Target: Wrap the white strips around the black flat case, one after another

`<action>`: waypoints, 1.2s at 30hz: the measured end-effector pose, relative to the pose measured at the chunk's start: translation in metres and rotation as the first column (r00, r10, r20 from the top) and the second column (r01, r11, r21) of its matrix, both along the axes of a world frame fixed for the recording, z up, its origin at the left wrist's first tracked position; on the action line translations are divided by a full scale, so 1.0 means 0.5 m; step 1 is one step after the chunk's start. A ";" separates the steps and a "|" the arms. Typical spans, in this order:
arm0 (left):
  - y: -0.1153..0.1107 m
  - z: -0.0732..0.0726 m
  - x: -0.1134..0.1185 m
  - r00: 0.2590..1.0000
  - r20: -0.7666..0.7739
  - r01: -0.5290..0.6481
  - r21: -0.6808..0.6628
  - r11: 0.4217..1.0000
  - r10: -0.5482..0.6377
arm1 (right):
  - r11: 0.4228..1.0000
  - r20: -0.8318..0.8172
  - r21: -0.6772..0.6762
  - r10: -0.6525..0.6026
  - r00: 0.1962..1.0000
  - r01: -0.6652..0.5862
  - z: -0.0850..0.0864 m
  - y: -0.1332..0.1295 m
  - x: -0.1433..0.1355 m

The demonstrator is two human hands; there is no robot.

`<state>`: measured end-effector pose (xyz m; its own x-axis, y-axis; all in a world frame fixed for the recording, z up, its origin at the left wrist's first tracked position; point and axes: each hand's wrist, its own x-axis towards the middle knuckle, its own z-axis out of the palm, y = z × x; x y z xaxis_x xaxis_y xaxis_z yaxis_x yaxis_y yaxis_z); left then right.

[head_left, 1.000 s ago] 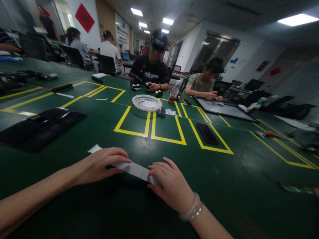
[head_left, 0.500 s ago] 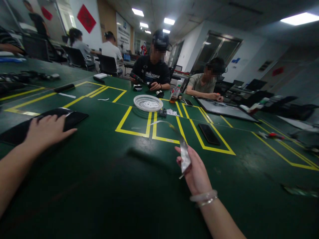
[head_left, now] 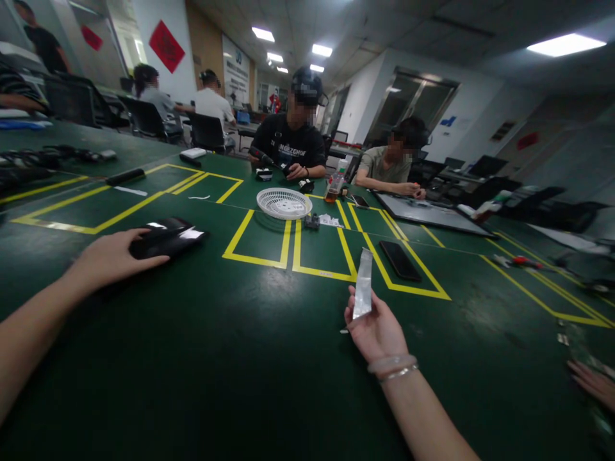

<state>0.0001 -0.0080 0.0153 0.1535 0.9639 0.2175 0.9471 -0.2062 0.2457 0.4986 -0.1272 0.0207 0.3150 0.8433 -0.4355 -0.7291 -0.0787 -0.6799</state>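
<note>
My left hand [head_left: 108, 256] is at the left of the green table, thumb and fingers closed round the edge of a glossy black plastic pouch [head_left: 166, 238]. The pouch is bunched up, with bright reflections on its top. My right hand [head_left: 377, 326], palm turned up and a pair of bracelets on its wrist, grips a silver foil strip [head_left: 364, 285]. The strip stands nearly upright out of the fingers, its top end pointing away from me. A small white end shows below the fingers; whether it belongs to the strip I cannot tell.
Yellow tape outlines [head_left: 331, 275] mark the green table [head_left: 250, 384]. Beyond lie a white round grille [head_left: 284, 203], a bottle [head_left: 335, 186] and a black phone [head_left: 400, 260]. Two people sit opposite, one holding a power drill [head_left: 262, 157]. Another person's hand [head_left: 593, 381] enters at the right edge.
My left hand has closed on the black pouch, which has gone from lying flat to bunched and shifted right. The foil strip has straightened, and the pale ribbon at its tip is out of sight.
</note>
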 end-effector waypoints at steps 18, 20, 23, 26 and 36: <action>-0.171 -0.026 0.341 0.739 0.012 0.673 -0.051 0.738 -0.673 | 0.975 0.388 0.212 -0.029 0.921 -0.059 -0.001 -0.011 -0.023; -0.171 -0.022 0.336 0.731 0.008 0.682 -0.014 0.731 -0.682 | 0.966 0.525 0.232 -0.024 0.851 -0.116 -0.003 -0.019 -0.031; -0.181 -0.010 0.324 0.737 0.026 0.665 0.146 0.732 -0.675 | 0.926 0.788 0.237 -0.007 0.615 -0.293 -0.004 -0.032 -0.041; -0.198 -0.004 0.309 0.728 -0.032 0.652 0.340 0.678 -0.684 | 0.821 0.986 0.141 -0.068 0.151 -0.553 0.000 -0.046 -0.053; -0.200 -0.002 0.327 0.531 -0.296 0.816 0.430 0.385 -0.794 | 0.698 0.726 -0.360 -0.206 -0.656 -0.618 -0.012 -0.078 -0.107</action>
